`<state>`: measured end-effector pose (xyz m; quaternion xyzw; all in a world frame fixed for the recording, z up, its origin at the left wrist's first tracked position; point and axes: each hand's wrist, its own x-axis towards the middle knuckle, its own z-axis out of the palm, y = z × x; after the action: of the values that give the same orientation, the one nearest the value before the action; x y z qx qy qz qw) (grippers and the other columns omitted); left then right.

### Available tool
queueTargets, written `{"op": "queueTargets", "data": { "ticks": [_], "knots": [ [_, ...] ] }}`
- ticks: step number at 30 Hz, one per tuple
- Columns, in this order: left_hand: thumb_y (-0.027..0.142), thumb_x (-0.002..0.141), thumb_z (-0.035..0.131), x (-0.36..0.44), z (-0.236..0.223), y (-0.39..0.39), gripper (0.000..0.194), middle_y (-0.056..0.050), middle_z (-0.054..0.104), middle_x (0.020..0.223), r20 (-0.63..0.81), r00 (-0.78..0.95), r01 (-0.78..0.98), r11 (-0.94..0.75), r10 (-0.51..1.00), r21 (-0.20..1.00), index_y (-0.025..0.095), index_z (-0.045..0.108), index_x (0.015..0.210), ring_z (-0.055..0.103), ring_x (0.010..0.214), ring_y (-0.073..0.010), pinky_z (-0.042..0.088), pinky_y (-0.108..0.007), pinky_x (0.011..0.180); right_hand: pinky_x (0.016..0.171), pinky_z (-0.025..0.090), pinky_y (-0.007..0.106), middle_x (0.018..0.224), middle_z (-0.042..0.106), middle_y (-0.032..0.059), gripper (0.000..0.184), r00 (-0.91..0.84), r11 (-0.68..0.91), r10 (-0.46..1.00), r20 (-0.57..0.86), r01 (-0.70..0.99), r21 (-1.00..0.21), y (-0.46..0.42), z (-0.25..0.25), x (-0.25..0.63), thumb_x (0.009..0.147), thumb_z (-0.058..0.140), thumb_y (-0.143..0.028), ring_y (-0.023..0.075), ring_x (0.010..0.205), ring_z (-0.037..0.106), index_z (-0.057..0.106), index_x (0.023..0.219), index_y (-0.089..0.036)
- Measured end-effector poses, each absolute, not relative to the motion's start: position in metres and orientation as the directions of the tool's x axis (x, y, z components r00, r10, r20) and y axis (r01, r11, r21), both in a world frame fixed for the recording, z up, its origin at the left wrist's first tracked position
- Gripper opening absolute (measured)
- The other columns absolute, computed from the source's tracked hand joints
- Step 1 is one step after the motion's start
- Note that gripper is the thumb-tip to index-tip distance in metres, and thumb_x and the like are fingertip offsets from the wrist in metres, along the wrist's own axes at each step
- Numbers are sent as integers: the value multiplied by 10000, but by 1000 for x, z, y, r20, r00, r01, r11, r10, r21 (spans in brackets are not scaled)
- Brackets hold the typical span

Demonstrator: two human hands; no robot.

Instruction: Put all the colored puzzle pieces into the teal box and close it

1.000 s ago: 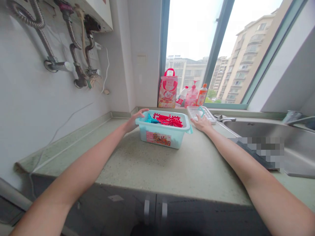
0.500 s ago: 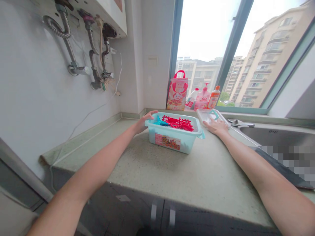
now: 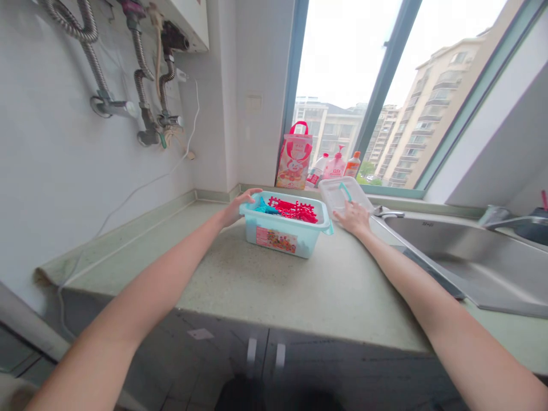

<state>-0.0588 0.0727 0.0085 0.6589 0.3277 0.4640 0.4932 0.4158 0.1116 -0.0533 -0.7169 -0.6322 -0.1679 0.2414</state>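
A light teal plastic box (image 3: 283, 233) stands on the green stone counter (image 3: 265, 285), holding several red and blue toy pieces (image 3: 293, 209). My left hand (image 3: 237, 208) grips the box's far left rim, fingers curled over the edge. To the right, my right hand (image 3: 353, 217) holds the near edge of the clear lid (image 3: 345, 194) with a teal handle; the lid is tilted up off the counter beside the box.
A steel sink (image 3: 466, 257) with a tap (image 3: 389, 213) lies at the right. A pink bag (image 3: 294, 156) and several bottles (image 3: 338, 166) stand on the window ledge. Pipes and valves (image 3: 141, 108) hang on the left wall.
My right hand has lifted the clear lid, which lay flat on the counter, so it now tilts up. My left hand has stayed on the box rim.
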Motion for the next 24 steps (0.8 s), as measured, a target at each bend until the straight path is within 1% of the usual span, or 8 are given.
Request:
{"op": "queueTargets", "data": {
  "ticks": [3,5,8,12,16,21,22,24],
  "knots": [
    [385,737,696,-56,10,68,784,-61,744,1305,244,379,-124,-213,893,969,248,601,1502,730,1114,-313,604,-409,928,1246,327,616,1646,489,239,720,17,73,833,554,987,-140,84,-54,403,1029,467,-564,406,1507,465,458,1625,-160],
    [386,726,706,-54,11,64,808,-65,744,1299,245,353,-157,-201,903,967,227,583,1509,730,1107,-301,603,-395,934,1247,353,591,1636,505,238,713,-65,174,823,564,975,-141,66,-56,394,1023,489,-528,392,1502,485,466,1627,-150],
    [399,733,698,-50,12,58,831,-82,738,1313,247,335,-173,-199,909,965,207,558,1530,732,1089,-294,606,-391,930,1245,374,570,1601,551,217,671,-98,259,779,620,950,-175,43,-55,380,1025,487,-477,371,1483,518,499,1620,-166],
    [413,751,669,-48,11,49,805,-94,732,1316,264,296,-143,-231,918,962,218,566,1525,726,1076,-308,608,-415,914,1269,344,567,1571,588,187,584,-25,306,687,726,917,-257,25,-41,364,1029,443,-401,343,1476,533,593,1554,-196],
    [429,768,660,-50,11,47,742,-87,733,1297,274,276,-111,-253,921,961,249,603,1486,715,1080,-329,607,-430,891,1304,276,597,1544,615,172,532,65,351,585,809,878,-325,18,-19,358,977,486,-381,342,1457,551,690,1441,-220],
    [407,766,697,-52,8,55,742,-90,728,1265,287,321,-152,-250,903,956,226,602,1480,713,1042,-316,582,-398,879,1228,394,624,1505,615,197,588,260,396,458,850,796,-457,11,5,366,898,537,-395,378,1390,590,706,1414,-169],
    [404,769,702,-53,7,57,739,-91,728,1266,294,328,-163,-252,898,954,224,603,1479,710,1041,-316,576,-395,879,1224,407,618,1502,614,197,589,276,429,429,860,776,-463,8,10,368,896,551,-405,378,1387,590,709,1412,-167],
    [411,771,709,-52,5,60,733,-91,733,1267,304,345,-175,-257,888,950,225,610,1473,702,1045,-317,568,-387,876,1226,424,597,1479,628,185,570,254,518,375,892,740,-429,1,21,369,907,581,-421,368,1403,577,717,1405,-179]
  ]
}}
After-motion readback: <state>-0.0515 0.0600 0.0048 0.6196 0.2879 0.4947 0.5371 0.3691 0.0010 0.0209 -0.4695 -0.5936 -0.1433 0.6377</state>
